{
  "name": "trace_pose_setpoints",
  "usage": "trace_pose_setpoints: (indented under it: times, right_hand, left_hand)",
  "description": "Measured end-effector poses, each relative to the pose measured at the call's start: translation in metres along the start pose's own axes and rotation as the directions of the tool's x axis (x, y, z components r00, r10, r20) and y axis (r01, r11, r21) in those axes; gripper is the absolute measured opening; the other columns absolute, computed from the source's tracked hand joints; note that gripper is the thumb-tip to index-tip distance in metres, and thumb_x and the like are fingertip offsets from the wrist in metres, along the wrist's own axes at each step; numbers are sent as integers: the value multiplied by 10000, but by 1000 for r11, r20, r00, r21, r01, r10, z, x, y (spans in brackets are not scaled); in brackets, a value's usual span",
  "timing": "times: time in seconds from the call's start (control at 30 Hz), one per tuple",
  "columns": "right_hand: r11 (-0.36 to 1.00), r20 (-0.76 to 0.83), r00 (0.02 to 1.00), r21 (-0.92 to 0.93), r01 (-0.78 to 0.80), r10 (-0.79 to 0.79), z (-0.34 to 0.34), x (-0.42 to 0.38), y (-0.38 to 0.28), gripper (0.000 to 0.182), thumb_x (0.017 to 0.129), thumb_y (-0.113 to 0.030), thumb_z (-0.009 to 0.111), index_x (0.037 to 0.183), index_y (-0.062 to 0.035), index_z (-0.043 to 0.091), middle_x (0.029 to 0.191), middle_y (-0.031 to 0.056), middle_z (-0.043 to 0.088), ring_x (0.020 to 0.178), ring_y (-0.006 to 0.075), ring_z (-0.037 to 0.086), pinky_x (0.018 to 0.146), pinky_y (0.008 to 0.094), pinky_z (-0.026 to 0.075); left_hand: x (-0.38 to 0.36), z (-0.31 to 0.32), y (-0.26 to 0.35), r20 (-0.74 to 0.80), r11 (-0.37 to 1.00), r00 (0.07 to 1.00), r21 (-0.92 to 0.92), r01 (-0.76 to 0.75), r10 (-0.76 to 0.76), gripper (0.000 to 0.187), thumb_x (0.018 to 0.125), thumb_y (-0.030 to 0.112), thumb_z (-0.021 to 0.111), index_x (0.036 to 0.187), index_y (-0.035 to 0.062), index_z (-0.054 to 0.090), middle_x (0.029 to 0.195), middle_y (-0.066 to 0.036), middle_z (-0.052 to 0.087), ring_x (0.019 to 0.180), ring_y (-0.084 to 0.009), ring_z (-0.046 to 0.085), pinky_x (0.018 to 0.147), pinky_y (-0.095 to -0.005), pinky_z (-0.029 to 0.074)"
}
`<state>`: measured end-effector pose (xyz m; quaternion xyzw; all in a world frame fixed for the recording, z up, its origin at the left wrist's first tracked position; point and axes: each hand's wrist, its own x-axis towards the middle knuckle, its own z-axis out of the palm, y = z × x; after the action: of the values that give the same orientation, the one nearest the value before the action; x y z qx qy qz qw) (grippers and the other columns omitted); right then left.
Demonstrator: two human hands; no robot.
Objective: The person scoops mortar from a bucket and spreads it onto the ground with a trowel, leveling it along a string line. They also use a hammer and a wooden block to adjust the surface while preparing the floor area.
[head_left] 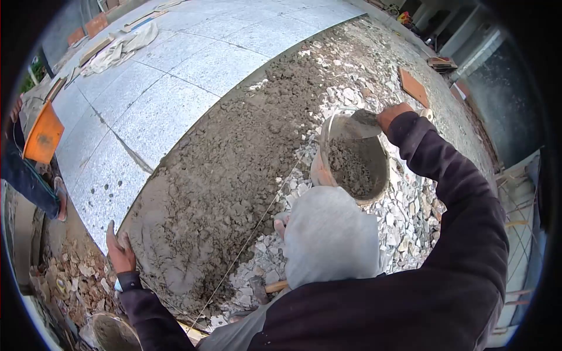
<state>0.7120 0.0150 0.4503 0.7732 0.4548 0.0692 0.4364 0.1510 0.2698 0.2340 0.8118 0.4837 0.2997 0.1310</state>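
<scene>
My right hand [393,116] is closed around the handle of a trowel, and its mortar-coated blade [364,124] lies over the mouth of a bucket [379,186]. Grey mortar [350,167] fills the lower part of that bucket. At the lower left, my left hand [121,253] has its fingers apart beside the edge of a speckled tile [105,190]; whether it touches the tile I cannot tell. Wet mortar [228,158] is spread in a wide band along the tiled floor's edge. A string [249,240] runs over the mortar's right side.
Broken stone [404,216] surrounds the bucket. A hammer [275,286] rests below the grey hood [332,234]. Another person's leg [35,187] and an orange container [44,134] are at the left. A second bucket [114,330] stands bottom left. An orange tile [414,88] lies upper right.
</scene>
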Motion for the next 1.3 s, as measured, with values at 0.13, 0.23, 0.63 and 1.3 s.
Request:
trace_pose_setpoints:
  times: [0.13, 0.23, 0.63, 1.3]
  right_hand:
    - [997, 71, 997, -79, 10, -4, 99, 45, 3, 203, 767, -183, 452, 758, -129, 648, 767, 34, 635, 744, 213, 611, 569, 337, 406]
    - [998, 86, 995, -43, 45, -41, 159, 94, -19, 229, 786, -203, 427, 777, -149, 649, 800, 19, 636, 785, 210, 607, 585, 341, 427]
    - [879, 451, 791, 426, 216, -413, 194, 50, -73, 266, 638, -222, 609, 876, -103, 619, 927, 110, 595, 869, 267, 579, 690, 382, 474]
    - [504, 246, 882, 864, -12, -402, 205, 4, -86, 272, 633, -193, 589, 817, 7, 583, 774, 216, 582, 804, 344, 566, 711, 383, 454]
  left_hand:
    - [15, 43, 65, 275, 961, 930, 60, -271, 245, 421, 812, 103, 495, 1204, 14, 371, 1207, -193, 397, 1112, -342, 380, 945, -377, 296]
    - [20, 56, 102, 384, 941, 871, 19, -338, 306, 434, 786, 73, 517, 1196, 27, 383, 1185, -191, 412, 1093, -352, 391, 931, -386, 315]
    - [-7, 156, 237, 514, 869, 751, -469, -159, 415, 385, 802, 132, 530, 1160, 28, 434, 1095, -205, 492, 1018, -348, 473, 862, -358, 388]
    - [-46, 311, 402, 643, 554, 546, -757, 347, 537, 805, 761, 257, 605, 1265, -114, 99, 1191, -265, 387, 1127, -283, 405, 914, -309, 337]
